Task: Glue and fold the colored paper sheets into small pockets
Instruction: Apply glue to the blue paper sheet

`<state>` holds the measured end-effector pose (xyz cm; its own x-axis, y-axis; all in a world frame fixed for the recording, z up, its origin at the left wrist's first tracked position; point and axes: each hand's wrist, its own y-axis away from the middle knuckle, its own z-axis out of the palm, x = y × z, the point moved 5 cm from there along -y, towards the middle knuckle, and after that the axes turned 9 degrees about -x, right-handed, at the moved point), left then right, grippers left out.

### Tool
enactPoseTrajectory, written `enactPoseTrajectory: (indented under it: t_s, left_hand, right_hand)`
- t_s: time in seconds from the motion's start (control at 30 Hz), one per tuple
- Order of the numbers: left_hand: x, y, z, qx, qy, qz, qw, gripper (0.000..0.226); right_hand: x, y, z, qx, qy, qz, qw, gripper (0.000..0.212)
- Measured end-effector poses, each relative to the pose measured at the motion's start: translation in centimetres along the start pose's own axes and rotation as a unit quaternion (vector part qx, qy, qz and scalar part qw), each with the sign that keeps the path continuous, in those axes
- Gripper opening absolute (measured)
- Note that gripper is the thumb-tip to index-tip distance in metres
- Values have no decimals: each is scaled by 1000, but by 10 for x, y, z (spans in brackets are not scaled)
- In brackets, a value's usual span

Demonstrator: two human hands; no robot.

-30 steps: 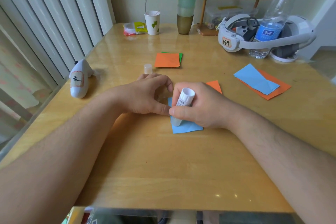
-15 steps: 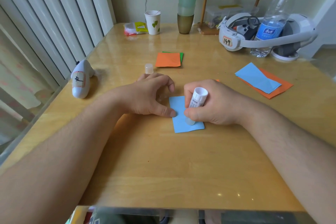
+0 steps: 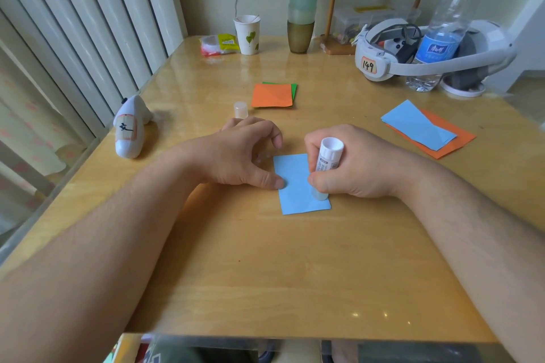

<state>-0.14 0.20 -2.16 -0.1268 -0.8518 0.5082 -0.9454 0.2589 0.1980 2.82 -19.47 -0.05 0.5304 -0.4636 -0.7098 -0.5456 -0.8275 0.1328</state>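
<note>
The left hand was laid flat on the table, thumb stretched out and fingers bent. The right hand was curled tight, and a stick was held in it. Both forearms were stretched forward.

The sheet lies flat on the table near its middle, with the left hand pressing its left edge and the right hand holding the glue stick upright on its right part. The cap stands just behind the left hand, a paper stack behind that, and the toy far left. Two overlapped sheets lie to the right; cup, headset and bottle stand along the back.
</note>
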Motion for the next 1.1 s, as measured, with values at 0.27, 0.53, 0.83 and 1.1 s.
enactPoseTrajectory:
  t_s: [0.27, 0.53, 0.83, 1.1]
  left_hand:
    - [0, 0, 0, -2, 7, -1, 1000, 57]
    - [2, 1, 2, -3, -15, -13, 1000, 65]
    - [3, 2, 2, -12, -16, -5, 1000, 64]
    - [4, 3, 2, -12, -22, -16, 1000, 74]
  right_hand:
    - [-5, -2, -8, 80, -153, -96, 980, 16]
    - [-21, -8, 15, 48, -91, -120, 987, 16]
    - [-19, -11, 23, 27, -51, -68, 996, 17]
    - [-24, -3, 15, 11, 9, -30, 999, 20]
